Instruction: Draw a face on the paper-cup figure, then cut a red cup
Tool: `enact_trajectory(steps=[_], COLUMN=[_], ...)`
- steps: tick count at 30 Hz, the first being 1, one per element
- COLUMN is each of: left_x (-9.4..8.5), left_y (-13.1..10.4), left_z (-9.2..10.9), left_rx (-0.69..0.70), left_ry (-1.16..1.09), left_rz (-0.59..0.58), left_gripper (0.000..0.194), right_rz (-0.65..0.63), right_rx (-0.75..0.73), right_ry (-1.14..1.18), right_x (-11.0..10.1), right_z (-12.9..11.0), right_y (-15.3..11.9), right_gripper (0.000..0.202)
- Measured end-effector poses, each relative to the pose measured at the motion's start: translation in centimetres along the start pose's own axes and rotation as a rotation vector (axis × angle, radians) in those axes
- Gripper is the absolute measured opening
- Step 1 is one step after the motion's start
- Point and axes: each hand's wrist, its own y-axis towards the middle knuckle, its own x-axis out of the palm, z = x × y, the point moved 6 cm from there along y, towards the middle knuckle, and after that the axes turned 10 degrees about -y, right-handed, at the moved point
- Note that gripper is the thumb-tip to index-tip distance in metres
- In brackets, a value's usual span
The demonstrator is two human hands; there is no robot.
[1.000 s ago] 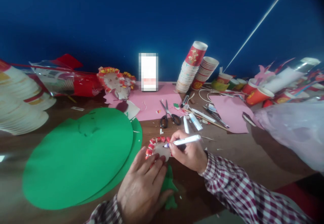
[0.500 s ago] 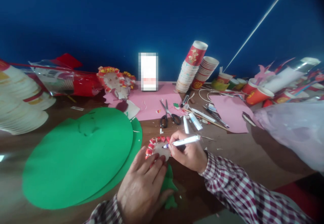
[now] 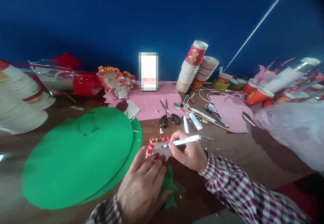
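Note:
A round white paper piece (image 3: pixel 161 149) with a curled red rim lies on the brown table in front of me. My right hand (image 3: pixel 187 152) pinches a white marker (image 3: pixel 186 140), its dark tip at the white middle of the piece. Stretched flat, my left hand (image 3: pixel 143 183) rests its fingertips on the near edge of the piece and hides part of it. Under and beside that hand lies a green paper scrap (image 3: pixel 170 183). Black-handled scissors (image 3: pixel 167 114) lie partly open on pink paper (image 3: pixel 152 104) beyond the hands.
Large green paper ovals (image 3: pixel 78 159) lie at the left. Paper cup stacks (image 3: pixel 188 68) stand at the back, near a bright blurred screen (image 3: pixel 149 70). White tubes (image 3: pixel 195 121), sticks and tools lie right of the scissors. A plastic bag (image 3: pixel 293 132) is at the far right.

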Motion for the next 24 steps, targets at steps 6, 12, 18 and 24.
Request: enact_trajectory(steps=[6, 12, 18, 24], left_x=[0.08, 0.12, 0.02, 0.09], left_y=[-0.15, -0.08, 0.07, 0.07], left_z=[-0.02, 0.04, 0.03, 0.0], left_rx=[0.005, 0.019, 0.004, -0.003], left_ry=[0.014, 0.031, 0.009, 0.018], left_rz=[-0.008, -0.02, -0.01, -0.01], left_gripper=[0.042, 0.04, 0.04, 0.044], right_rz=[-0.014, -0.022, -0.014, 0.017], right_rx=[-0.017, -0.024, -0.04, -0.069], right_ry=[-0.009, -0.023, -0.034, -0.028], right_x=[0.17, 0.13, 0.09, -0.13], right_z=[0.0, -0.02, -0.06, -0.33], right_y=[-0.05, -0.06, -0.03, 0.0], right_gripper=[0.005, 0.004, 0.004, 0.004])
